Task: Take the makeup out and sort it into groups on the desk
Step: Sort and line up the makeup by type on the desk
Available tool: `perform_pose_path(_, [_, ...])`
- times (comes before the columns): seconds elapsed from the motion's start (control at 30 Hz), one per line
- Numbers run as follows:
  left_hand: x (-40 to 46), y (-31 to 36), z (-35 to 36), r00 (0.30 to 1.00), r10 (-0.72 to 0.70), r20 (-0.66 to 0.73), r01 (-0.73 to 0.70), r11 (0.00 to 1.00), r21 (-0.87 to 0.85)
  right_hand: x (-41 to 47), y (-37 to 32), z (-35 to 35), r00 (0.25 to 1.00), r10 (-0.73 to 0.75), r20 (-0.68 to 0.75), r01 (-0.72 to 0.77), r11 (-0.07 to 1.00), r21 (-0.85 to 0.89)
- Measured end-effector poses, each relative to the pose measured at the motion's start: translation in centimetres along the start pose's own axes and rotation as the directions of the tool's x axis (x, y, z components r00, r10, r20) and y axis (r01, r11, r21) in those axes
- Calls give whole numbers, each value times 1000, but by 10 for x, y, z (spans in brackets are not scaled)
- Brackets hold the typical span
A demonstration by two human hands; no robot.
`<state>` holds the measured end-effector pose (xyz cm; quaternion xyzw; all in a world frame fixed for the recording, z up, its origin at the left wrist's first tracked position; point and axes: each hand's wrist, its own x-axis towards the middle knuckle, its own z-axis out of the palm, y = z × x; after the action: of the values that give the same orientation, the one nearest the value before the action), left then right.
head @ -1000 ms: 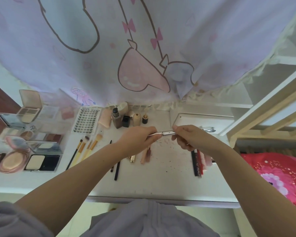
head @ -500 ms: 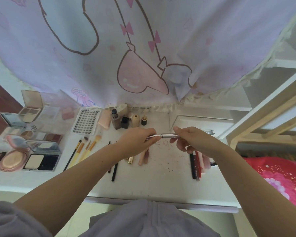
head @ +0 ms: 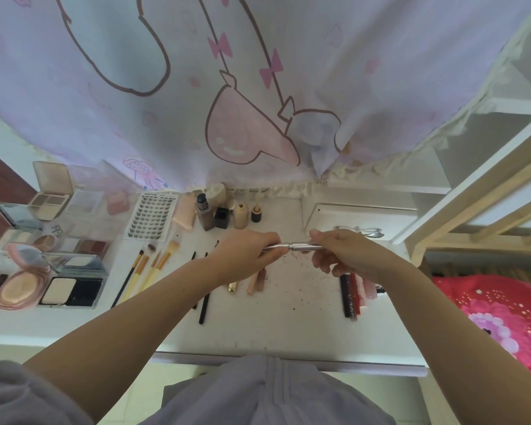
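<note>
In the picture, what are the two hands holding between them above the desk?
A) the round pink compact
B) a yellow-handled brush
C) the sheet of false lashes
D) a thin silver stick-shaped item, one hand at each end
D: the left hand and the right hand each grip one end of the thin silver item, held level above the desk, apart from the makeup lying on it.

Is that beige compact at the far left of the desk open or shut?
Open. The beige compact has its lid raised upright behind the tray, and the powder pans inside are showing.
</note>
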<state>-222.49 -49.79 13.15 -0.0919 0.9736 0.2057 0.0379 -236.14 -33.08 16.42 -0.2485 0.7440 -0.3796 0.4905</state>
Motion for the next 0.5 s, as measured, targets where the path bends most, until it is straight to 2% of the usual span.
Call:
perform_pose_path(0.1, [2,-1,2,1000,10,4,-10,1000,0,1,1,0,1000,-11,6,11,999,-42])
perform_pose_path(0.23, [2,-3,5,1000,13,26,-11,999,-52,2,3,-1,1000,-14,24,14,1000,-2])
perform_pose_path(0.33, [4,-4,8,996,26,90,-20,998,-59,4,6,-3,1000,-27,-7,26,995,-101])
perform_pose_path(0.4, [5,-7,8,990,3,142,6,998,-63,4,11,-11,999,-32,-30,27,990,-140])
perform_pose_path(0.5, [7,-15,13,979,-64,191,96,982,-162,4,23,-28,998,9,-61,-15,996,-89])
